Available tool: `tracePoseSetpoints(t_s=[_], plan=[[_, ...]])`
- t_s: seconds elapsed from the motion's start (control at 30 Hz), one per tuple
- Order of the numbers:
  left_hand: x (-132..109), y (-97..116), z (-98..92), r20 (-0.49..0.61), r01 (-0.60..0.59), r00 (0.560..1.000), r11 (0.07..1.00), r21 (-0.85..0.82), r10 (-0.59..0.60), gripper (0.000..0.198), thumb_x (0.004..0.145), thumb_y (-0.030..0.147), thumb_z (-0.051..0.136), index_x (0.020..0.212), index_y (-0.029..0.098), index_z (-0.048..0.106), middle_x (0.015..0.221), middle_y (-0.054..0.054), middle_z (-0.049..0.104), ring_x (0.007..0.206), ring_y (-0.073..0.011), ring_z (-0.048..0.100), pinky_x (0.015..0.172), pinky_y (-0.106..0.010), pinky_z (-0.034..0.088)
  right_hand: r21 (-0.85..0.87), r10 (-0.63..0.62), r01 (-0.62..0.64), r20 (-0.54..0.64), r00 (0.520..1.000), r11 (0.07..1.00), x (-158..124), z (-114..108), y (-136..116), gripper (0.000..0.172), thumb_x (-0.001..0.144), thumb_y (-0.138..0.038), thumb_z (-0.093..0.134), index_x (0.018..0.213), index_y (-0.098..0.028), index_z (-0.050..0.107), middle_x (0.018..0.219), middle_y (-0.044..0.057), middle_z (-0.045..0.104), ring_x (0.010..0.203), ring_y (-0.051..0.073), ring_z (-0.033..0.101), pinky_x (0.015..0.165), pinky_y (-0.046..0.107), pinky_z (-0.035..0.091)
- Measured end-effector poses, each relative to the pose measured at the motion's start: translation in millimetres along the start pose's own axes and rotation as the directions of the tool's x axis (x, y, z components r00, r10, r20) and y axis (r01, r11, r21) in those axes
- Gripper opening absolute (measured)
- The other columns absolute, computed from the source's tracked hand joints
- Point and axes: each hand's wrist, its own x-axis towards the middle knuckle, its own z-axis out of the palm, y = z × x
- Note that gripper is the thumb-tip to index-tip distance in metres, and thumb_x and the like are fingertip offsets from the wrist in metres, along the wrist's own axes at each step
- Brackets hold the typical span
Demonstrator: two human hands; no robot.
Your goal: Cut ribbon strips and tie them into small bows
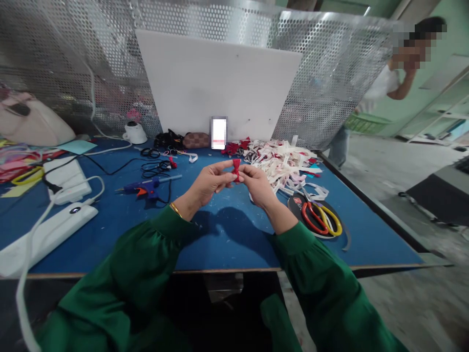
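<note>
A small red ribbon bow [236,169] is held upright above the blue tabletop [227,244], pinched between the fingers of both hands. My left hand [209,182] grips it from the left, with finger and thumb closed on its edge. From the right, my right hand [258,185] pinches its lower part. Behind my hands lies a heap of white ribbon pieces [280,159], with red bows [236,146] at its left end. A blue glue gun [141,188] rests left of my left hand. Scissors with red and yellow handles [322,218] lie on a dark round disc [296,208] to the right.
A lit phone [219,133] leans against the white board [223,83]. Black cables cross the left side near a white power strip [47,234]. A pale handbag [34,120] stands at the far left. Beyond the table, a person [384,80] stands beside a green basket [370,123].
</note>
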Motion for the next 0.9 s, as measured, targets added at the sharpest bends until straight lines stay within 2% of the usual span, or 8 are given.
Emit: tracePoseSetpoints(t_s=[0.13,0.23,0.33,0.47,0.53,0.63,0.8,0.9], plan=[[3,-4,-4.1,-0.058,-0.009,0.998,1.000,-0.017,0.008,0.055,0.067,0.028,0.083,0.119,0.016,0.072,0.068,0.001,0.073,0.036,-0.0001,0.031,0.065,-0.027,0.051,-0.343,-0.042,0.044,0.013,0.999,0.938,1,-3,3,0.020,0.083,-0.036,0.058,0.070,-0.021,0.056,0.060,-0.004,0.052,0.060,0.012,0.046,0.061,0.027,0.036],[5,-5,-8.8,-0.088,-0.004,0.996,1.000,0.002,0.004,0.057,0.069,0.029,0.082,0.123,0.016,0.070,0.074,-0.001,0.075,0.038,-0.0006,0.033,0.066,-0.027,0.051,-0.488,-0.044,0.036,-0.005,0.999,0.872,2,-6,2,0.029,0.089,-0.038,0.051,0.065,-0.022,0.051,0.055,-0.004,0.048,0.057,0.013,0.043,0.060,0.028,0.033],[6,-4,-11.2,-0.096,0.021,0.995,0.998,0.066,-0.014,0.058,0.071,0.029,0.080,0.126,0.016,0.068,0.083,-0.005,0.077,0.040,-0.0013,0.036,0.065,-0.026,0.050,-0.472,-0.112,0.069,-0.064,0.992,0.879,1,-7,-2,0.034,0.090,-0.039,0.051,0.061,-0.022,0.048,0.056,-0.004,0.045,0.059,0.013,0.042,0.062,0.029,0.034],[5,-4,-8.5,-0.082,0.054,0.996,0.991,0.120,-0.044,0.059,0.072,0.029,0.078,0.128,0.016,0.067,0.080,-0.005,0.077,0.042,-0.0026,0.041,0.064,-0.025,0.050,-0.368,-0.253,0.179,-0.163,0.954,0.912,-1,-1,-4,0.034,0.087,-0.039,0.057,0.059,-0.021,0.049,0.069,0.000,0.053,0.067,0.013,0.046,0.066,0.028,0.038],[5,-5,-6.2,-0.090,0.050,0.995,0.989,0.141,-0.038,0.058,0.072,0.030,0.078,0.127,0.017,0.068,0.078,-0.004,0.077,0.045,-0.0038,0.044,0.062,-0.025,0.049,-0.226,-0.196,0.151,-0.192,0.962,0.962,-2,2,-3,0.033,0.088,-0.043,0.057,0.064,-0.021,0.052,0.070,-0.001,0.055,0.059,0.011,0.045,0.061,0.028,0.038],[5,-8,-4.4,-0.089,0.060,0.995,0.984,0.169,-0.045,0.056,0.071,0.031,0.079,0.125,0.016,0.070,0.077,-0.005,0.076,0.048,-0.0057,0.049,0.058,-0.024,0.046,-0.052,-0.085,0.077,-0.190,0.978,0.996,-3,7,-1,0.036,0.089,-0.052,0.056,0.069,-0.022,0.051,0.064,-0.004,0.053,0.045,0.008,0.035,0.051,0.026,0.033],[7,-15,-4.2,-0.084,0.008,0.996,0.982,0.187,0.008,0.047,0.070,0.027,0.078,0.116,0.015,0.074,0.074,-0.004,0.075,0.055,-0.0092,0.056,0.057,-0.023,0.045,-0.159,-0.111,0.095,-0.096,0.989,0.983,-9,11,-6,0.040,0.092,-0.054,0.054,0.068,-0.023,0.047,0.047,-0.007,0.040,0.041,0.009,0.032,0.045,0.026,0.025],[7,-17,-3.3,-0.086,0.028,0.996,0.974,0.224,-0.009,0.044,0.072,0.021,0.074,0.115,0.016,0.074,0.067,-0.001,0.072,0.050,-0.0077,0.052,0.053,-0.021,0.042,-0.225,-0.118,0.091,-0.108,0.987,0.970,-8,9,-6,0.042,0.093,-0.054,0.054,0.066,-0.023,0.046,0.044,-0.008,0.038,0.041,0.009,0.033,0.047,0.026,0.027]])
